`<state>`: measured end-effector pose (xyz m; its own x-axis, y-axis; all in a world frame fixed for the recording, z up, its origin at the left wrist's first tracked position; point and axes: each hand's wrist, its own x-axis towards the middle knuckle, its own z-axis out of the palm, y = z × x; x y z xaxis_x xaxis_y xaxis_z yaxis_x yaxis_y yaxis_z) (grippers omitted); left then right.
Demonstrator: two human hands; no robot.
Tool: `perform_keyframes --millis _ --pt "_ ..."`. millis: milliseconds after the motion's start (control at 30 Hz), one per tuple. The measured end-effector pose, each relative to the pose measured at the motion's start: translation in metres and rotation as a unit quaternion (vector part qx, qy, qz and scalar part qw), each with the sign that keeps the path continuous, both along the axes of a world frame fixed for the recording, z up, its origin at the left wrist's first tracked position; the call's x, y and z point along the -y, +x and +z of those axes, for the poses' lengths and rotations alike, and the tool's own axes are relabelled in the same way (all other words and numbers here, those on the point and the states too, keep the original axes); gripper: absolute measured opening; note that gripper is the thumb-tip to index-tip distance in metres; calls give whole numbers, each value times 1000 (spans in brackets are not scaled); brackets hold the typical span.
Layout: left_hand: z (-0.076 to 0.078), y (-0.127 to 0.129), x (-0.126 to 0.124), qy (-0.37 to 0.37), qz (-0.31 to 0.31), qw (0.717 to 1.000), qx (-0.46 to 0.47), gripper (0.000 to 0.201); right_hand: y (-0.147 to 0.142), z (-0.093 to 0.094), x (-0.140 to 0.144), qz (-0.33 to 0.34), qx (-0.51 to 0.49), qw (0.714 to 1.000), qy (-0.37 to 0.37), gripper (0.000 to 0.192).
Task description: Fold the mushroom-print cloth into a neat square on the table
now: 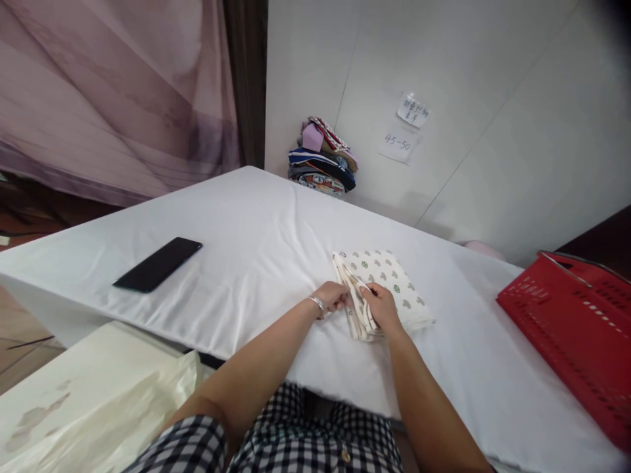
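A folded cream cloth [394, 276], printed with small grey and green motifs, lies on the white-covered table [246, 230]. Its layered edges face left, a little spread apart. My left hand [331, 297], with a silver bracelet at the wrist, pinches the cloth at those left edges. On the cloth's near part, my right hand [382, 305] grips the layers, thumb and fingers closed around the folds. Some fingertips of both hands are hidden in or behind the fabric.
A black phone [158, 264] lies on the table's left. Folded fabrics [323, 157] are stacked against the wall beyond the far edge. A red plastic basket [566, 335] stands at the right. Below the table's left front is a pale surface with a plastic bag [142, 414].
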<state>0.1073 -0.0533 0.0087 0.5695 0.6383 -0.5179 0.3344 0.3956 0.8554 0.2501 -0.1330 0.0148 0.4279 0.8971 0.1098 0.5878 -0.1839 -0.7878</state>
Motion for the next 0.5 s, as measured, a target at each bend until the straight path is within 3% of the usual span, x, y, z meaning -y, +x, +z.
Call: perform_keyframes --millis 167,367,433,500 --pt "5 16 2 58 69 996 4 22 0 2 -1 -2 9 1000 -4 30" --pt "6 27 -6 107 94 989 -35 15 7 16 -4 69 -26 996 -41 35" --pt "4 28 -8 117 85 988 -48 14 21 20 -7 42 0 999 -34 35" --pt "2 29 -9 128 71 988 -58 13 42 22 -11 -9 91 996 -9 33"
